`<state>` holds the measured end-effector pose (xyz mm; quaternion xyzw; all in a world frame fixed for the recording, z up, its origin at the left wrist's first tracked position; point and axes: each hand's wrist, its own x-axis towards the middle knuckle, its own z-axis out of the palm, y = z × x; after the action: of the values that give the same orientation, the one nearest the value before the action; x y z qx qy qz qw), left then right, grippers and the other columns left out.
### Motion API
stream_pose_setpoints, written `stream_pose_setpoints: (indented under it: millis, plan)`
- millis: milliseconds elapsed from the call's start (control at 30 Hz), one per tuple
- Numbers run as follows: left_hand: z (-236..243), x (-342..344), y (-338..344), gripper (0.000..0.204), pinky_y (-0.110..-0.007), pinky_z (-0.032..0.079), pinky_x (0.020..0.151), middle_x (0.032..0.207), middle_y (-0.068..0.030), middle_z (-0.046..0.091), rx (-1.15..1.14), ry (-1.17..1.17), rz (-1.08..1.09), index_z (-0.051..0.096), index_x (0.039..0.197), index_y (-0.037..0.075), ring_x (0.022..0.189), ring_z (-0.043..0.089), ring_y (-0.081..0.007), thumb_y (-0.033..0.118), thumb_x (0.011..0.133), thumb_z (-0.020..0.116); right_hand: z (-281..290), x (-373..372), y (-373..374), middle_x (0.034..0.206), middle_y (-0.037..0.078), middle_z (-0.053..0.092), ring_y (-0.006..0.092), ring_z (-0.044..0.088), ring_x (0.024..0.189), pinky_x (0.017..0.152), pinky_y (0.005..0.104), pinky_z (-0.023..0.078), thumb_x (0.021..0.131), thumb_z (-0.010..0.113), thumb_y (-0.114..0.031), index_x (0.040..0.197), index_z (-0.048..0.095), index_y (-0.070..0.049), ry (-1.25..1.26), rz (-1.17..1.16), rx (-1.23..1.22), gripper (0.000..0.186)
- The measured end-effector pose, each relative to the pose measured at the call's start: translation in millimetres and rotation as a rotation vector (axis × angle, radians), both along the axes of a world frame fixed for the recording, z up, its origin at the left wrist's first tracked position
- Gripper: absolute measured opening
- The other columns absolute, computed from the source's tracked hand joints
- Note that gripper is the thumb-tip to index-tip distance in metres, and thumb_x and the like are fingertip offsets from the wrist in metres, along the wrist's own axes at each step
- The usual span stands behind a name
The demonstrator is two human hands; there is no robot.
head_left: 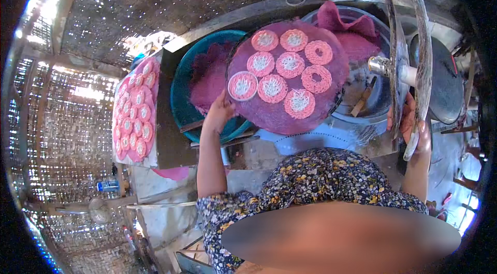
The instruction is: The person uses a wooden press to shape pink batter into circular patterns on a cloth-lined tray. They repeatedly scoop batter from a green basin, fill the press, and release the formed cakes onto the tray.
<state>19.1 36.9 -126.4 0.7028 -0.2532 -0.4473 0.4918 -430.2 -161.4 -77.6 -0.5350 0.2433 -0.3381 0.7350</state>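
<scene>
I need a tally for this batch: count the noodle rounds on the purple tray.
8 rounds on the tray: three along the far edge, three across the middle, two nearest the person. None looks hidden.

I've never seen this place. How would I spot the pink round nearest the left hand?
Find the big round purple tray in the middle, covered with lacy pink rounds. The left hand grips its near-left edge. Just beside it lies the round you want: unlike its neighbours, it has a pale whitish rim.

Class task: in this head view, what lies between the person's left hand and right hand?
In the head view, a round purple tray of pink lacy discs lies between the left hand and right hand.
</scene>
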Motion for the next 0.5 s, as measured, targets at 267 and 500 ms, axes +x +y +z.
stream_pose_setpoints:
  millis: [267,500]
  plan:
    - [5.2,65.1,-27.3,0.062,-0.029,0.046,0.078,0.121,-0.0088,0.05,0.035,0.065,-0.166,0.022,0.138,0.008,0.092,0.056,-0.0169,-0.004,0.081,0.046,3.2,16.2,10.0,0.1,0.017,0.052,0.0245,0.055,0.082,0.071,0.0345,0.045,0.061,0.063,-0.064,0.135,0.02,-0.003,0.032,0.184,0.164,0.106]
    - [118.5,-23.7,-113.6,0.069,-0.042,0.034,0.097,0.129,-0.0189,0.042,-0.76,-0.013,-0.166,0.032,0.133,0.005,0.122,0.039,-0.0286,0.054,0.086,0.041,27.7,42.6,5.6,0.097,0.02,0.058,0.0279,0.06,0.083,0.072,0.0361,0.049,0.056,0.067,-0.063,0.123,0.038,0.006,0.175,0.368,0.168,0.1]
